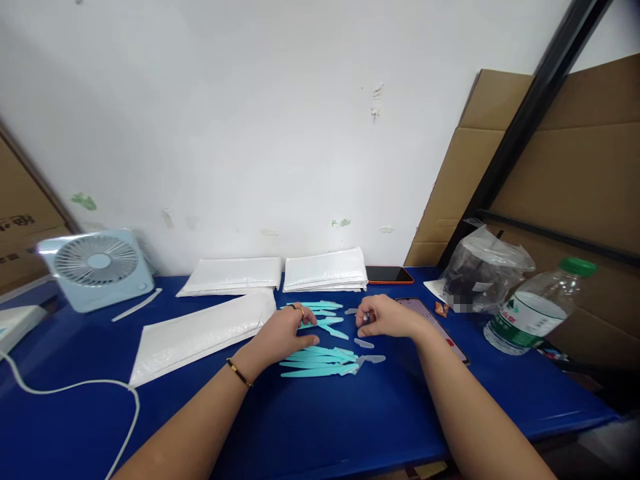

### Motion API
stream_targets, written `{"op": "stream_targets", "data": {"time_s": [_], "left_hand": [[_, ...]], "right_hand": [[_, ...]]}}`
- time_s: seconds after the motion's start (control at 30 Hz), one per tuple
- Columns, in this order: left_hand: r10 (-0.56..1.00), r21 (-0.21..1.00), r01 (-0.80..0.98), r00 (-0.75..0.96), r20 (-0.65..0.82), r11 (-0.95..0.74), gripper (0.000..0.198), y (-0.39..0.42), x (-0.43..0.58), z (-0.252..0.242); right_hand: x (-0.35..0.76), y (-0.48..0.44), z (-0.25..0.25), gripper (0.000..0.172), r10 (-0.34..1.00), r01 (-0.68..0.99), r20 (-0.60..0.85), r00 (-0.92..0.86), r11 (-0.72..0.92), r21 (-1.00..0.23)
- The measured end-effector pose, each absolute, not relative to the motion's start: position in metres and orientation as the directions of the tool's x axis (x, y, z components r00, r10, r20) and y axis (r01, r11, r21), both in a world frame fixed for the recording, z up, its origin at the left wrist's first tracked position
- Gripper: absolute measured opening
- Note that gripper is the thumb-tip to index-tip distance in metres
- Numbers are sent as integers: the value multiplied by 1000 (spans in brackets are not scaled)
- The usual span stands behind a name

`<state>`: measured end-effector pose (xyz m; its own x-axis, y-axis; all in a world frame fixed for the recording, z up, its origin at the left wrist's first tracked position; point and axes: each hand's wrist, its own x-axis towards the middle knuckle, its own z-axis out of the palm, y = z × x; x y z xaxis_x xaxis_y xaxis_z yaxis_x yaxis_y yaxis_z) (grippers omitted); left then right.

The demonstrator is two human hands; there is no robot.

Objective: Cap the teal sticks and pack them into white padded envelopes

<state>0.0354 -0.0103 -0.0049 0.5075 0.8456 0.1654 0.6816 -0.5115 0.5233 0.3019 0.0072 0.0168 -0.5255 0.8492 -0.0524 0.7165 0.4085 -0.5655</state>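
Note:
Several teal eyebrow razors (320,363) lie on the blue table in a loose pile, with more just beyond my left hand. My left hand (287,333) reaches in over the razors from the left, thumb apart from its curled fingers. Its fingertips touch or hover over a teal razor (330,321); which of the two I cannot tell. To the right, my right hand (383,317) has its fingers pinched together, and what sits between them is mostly hidden. Below it lies a clear plastic blade cap (364,343), with another clear cap (375,359) near the pile.
White padded mailers (205,337) lie left and along the wall. A small blue fan (100,267) stands far left, near a white cable (80,382). Two phones (390,274), a bagged cup (475,270) and a green-capped bottle (535,310) occupy the right side.

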Motion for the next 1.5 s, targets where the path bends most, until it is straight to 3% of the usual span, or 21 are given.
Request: {"op": "stream_targets", "data": {"time_s": [0.1, 0.2, 0.43, 0.67, 0.77, 0.93, 1.13, 1.33, 1.5], "left_hand": [[800, 512, 687, 600, 2, -516, 24, -14, 35, -4], [822, 530, 718, 566, -66, -452, 25, -13, 36, -6], [883, 620, 703, 469, -34, -349, 29, -5, 34, -9], [875, 612, 698, 484, -21, -371, 28, -8, 36, -7], [870, 588, 693, 491, 40, -418, 24, -7, 37, -7], [864, 440, 746, 396, 310, -500, 16, -6, 38, -5], [869, 399, 773, 417, 266, -493, 16, -7, 37, -4], [888, 276, 847, 407, 214, -454, 18, -3, 34, -6], [891, 304, 837, 426, 156, -454, 15, 3, 31, -10]], "right_hand": [[305, 5, 20, 23, 790, 754, -216, -574, 407, -516], [302, 3, 22, 17, 792, 762, -245, -560, 375, -528], [303, 1, 24, 25, 768, 650, -277, -578, 228, -725], [295, 0, 23, 24, 754, 588, -241, -611, 229, -776], [291, 2, 17, 24, 776, 547, -182, -604, 237, -803], [289, 9, 8, 23, 873, 472, -8, -487, 255, -844], [294, 13, 5, 16, 887, 543, 17, -461, 297, -786], [287, 15, -2, 15, 884, 710, 68, -463, 416, -568], [283, 17, -6, 14, 868, 714, 48, -494, 436, -548]]}}
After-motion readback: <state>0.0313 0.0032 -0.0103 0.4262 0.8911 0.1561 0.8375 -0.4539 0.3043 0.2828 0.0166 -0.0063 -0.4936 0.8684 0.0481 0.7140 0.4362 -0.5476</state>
